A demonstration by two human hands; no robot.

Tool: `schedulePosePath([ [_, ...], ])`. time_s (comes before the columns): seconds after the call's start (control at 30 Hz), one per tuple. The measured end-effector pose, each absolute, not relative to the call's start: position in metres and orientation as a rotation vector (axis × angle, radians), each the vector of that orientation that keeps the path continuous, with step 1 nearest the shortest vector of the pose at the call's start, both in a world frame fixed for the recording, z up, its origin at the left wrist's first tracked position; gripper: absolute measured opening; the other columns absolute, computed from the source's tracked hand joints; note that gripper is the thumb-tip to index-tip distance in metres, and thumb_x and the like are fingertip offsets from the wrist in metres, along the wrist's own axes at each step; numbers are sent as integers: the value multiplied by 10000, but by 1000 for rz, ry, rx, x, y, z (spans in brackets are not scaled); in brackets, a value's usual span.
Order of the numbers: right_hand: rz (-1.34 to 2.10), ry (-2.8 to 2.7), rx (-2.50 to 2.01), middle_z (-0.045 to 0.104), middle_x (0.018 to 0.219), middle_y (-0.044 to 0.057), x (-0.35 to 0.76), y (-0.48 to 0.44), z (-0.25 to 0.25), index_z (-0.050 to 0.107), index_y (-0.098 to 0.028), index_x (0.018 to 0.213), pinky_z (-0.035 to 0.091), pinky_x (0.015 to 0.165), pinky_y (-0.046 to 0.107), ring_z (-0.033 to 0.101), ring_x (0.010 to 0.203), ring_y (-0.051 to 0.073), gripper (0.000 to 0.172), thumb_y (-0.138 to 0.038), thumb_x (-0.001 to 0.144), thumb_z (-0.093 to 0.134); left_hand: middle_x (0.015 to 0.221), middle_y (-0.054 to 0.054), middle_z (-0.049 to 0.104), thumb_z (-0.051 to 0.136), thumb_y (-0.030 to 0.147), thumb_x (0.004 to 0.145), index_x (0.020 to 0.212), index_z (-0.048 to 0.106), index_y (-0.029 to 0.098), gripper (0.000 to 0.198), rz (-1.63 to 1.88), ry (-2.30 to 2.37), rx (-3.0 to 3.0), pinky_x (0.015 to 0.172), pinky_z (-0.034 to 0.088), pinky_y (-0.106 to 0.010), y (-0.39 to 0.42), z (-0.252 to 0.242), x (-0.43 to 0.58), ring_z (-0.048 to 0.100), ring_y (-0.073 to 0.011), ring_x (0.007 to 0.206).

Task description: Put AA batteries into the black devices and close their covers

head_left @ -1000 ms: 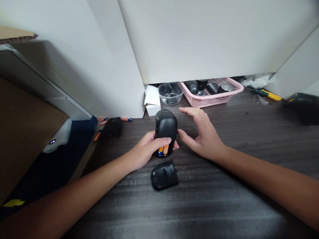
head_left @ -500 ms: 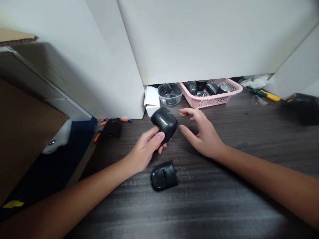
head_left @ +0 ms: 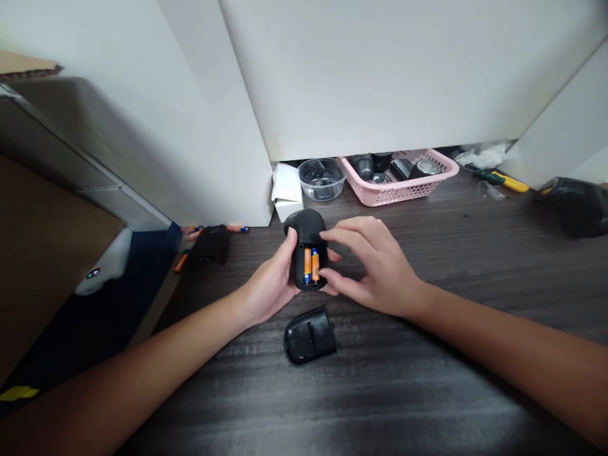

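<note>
My left hand (head_left: 268, 285) grips a black plastic battery-powered device (head_left: 306, 227) from below and the side. Its open compartment faces me and shows two orange-and-blue AA batteries (head_left: 311, 266) lying side by side. My right hand (head_left: 375, 269) is spread around the compartment, with its fingertips at the batteries and the device's edge. The device's black cover (head_left: 310, 335) lies on the dark wood-grain table (head_left: 403, 392), just below both hands and apart from them.
At the back stand a glass bowl (head_left: 322, 180), a white box (head_left: 287, 193) and a pink plastic basket (head_left: 394, 197) holding dark objects. A yellow-handled screwdriver (head_left: 501, 180) lies to the right. Loose batteries (head_left: 237, 228) and a black object (head_left: 212, 244) sit at the left edge.
The device has turned in my left hand, and its battery compartment now faces me. My right hand has moved left, closing in around the batteries.
</note>
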State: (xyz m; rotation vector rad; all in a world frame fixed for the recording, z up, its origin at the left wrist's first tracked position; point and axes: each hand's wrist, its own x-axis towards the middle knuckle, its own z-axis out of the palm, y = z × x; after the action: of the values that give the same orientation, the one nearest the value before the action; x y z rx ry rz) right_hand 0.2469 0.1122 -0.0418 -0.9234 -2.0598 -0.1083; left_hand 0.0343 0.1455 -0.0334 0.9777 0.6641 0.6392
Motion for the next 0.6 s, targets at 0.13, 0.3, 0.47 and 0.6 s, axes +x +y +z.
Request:
schedulePosePath([
  [0.13, -366, -2230, -777, 733, 1283, 73, 248, 110, -38, 632, -305, 1363, 503, 1019, 499, 650, 1263, 299, 355, -251, 1013, 647, 1120, -110, 787, 573, 715, 989, 1302, 726, 233, 595, 663, 755, 1140, 917, 591, -406, 146, -48, 29, 723, -294, 1094],
  [0.3, -446, -2317, -668, 750, 1252, 80, 246, 108, -35, 675, -237, 1293, 513, 1027, 471, 647, 1249, 266, 276, -245, 1023, 621, 1176, -71, 762, 579, 694, 994, 1267, 753, 285, 521, 710, 837, 1331, 876, 578, -370, 149, -60, 21, 689, -278, 1112],
  [0.47, -544, -2340, -643, 760, 1207, 39, 247, 106, -33, 689, -268, 1196, 484, 1065, 475, 650, 1208, 238, 177, -239, 1039, 611, 1164, -75, 760, 576, 669, 1013, 1260, 740, 234, 527, 709, 828, 1366, 968, 555, -374, 147, -52, 26, 678, -261, 1127],
  [0.6, -491, -2211, -753, 745, 1065, 28, 253, 110, -37, 684, -288, 1097, 483, 908, 449, 648, 1029, 232, 185, -155, 1000, 601, 1287, -102, 746, 583, 661, 1014, 1311, 699, 181, 576, 905, 891, 1324, 1057, 528, -378, 151, -44, 33, 679, -259, 1189],
])
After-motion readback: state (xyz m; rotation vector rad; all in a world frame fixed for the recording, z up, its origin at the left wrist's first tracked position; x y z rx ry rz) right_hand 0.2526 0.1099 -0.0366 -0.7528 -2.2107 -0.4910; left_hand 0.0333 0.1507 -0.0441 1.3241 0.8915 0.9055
